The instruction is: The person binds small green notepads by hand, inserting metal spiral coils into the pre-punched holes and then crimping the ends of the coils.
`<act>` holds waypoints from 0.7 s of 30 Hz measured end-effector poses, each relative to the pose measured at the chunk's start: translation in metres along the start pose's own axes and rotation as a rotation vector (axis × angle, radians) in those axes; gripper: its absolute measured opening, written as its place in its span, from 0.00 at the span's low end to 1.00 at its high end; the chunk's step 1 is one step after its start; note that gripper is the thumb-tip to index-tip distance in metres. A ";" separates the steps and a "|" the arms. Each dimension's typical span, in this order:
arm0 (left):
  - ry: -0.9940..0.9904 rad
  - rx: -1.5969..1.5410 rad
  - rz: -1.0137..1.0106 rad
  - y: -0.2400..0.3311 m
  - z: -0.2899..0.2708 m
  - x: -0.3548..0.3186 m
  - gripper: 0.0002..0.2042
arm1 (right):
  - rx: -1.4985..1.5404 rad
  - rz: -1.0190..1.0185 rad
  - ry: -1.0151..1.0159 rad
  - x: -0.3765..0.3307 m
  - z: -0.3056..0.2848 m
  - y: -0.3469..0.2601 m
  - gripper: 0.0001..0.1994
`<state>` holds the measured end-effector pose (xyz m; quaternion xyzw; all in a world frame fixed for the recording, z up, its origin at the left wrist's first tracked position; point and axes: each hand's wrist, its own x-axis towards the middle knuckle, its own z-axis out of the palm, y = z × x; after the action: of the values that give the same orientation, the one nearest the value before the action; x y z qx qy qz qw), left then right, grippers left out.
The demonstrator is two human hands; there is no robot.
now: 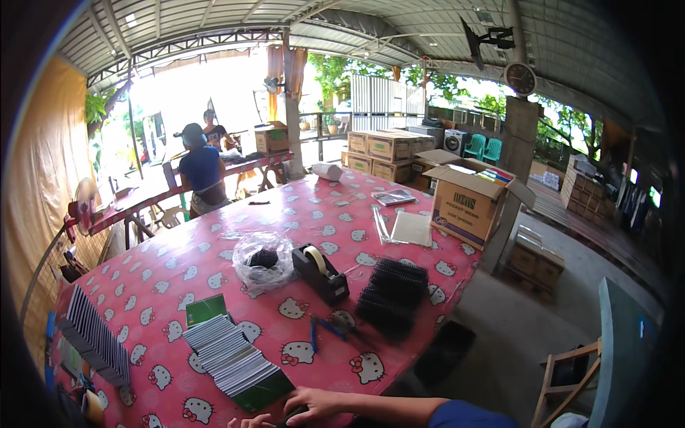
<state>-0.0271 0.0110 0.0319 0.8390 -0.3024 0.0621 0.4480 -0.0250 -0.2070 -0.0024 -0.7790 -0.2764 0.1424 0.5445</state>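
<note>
Corrugated metal roof [399,21] overhead, sides partly open. Strong daylight [178,93] floods in, far left washed white. Tan curtain [43,171] hangs along left side. Round clock [520,78] at top of concrete pillar [521,139], right. Grey floor [510,324]; two green chairs [492,149] near washing machine [454,141], well back.

Bright daylight floods in from the open far side [168,89], blown out to white.
Glare whitens the far left of the glossy pink surface [187,237]; the metal roof [385,25] and concrete floor [506,335] sit in softer shade. Fisheye distortion bends straight edges, black vignetting rings the view, and the black heap [392,292] looks smeared.
</note>
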 end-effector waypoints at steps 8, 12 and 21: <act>0.265 0.262 0.318 0.006 -0.007 0.014 0.27 | -0.192 0.253 0.037 0.008 -0.015 0.005 0.22; 0.101 -0.432 -0.133 -0.063 -0.006 -0.010 0.21 | 0.254 -0.119 0.197 0.011 0.015 0.006 0.20; 0.206 -0.757 -0.338 -0.030 0.002 -0.008 0.16 | 0.319 0.019 0.018 0.020 -0.003 0.005 0.22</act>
<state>-0.0171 0.0251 0.0064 0.6426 -0.1158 -0.0439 0.7561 -0.0064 -0.1989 -0.0049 -0.6864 -0.2379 0.1824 0.6625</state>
